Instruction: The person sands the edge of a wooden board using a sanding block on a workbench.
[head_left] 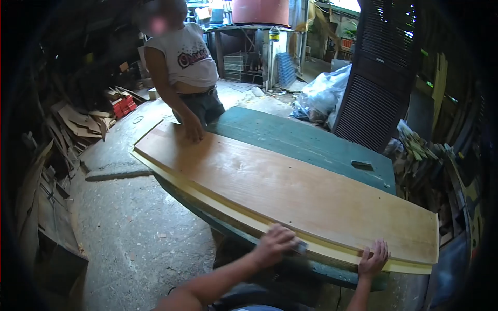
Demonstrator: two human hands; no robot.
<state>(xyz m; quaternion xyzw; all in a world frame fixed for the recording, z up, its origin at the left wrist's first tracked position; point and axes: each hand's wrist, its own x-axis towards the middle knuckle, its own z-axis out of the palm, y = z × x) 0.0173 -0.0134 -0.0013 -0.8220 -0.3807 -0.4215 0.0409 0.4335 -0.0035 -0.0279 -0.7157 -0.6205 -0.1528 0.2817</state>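
Observation:
A long wooden panel (311, 194) lies across a green table, its near side bordered by a pale wooden edge strip (228, 208). My left hand (275, 243) is closed at the panel's near edge, around a small greyish piece (300, 246) that is too blurred to name exactly. Farther right, my right hand (372, 257) lies over the same edge, fingers spread on the wood. Small dark spots dot the panel's face.
Across the panel stands another person (192, 67), one hand on its far left end. The green tabletop (301, 142) carries a small dark rectangular item (362, 165). A louvred door (376, 78) leans behind, near a plastic bag (327, 90). Wood scraps (78, 122) lie left.

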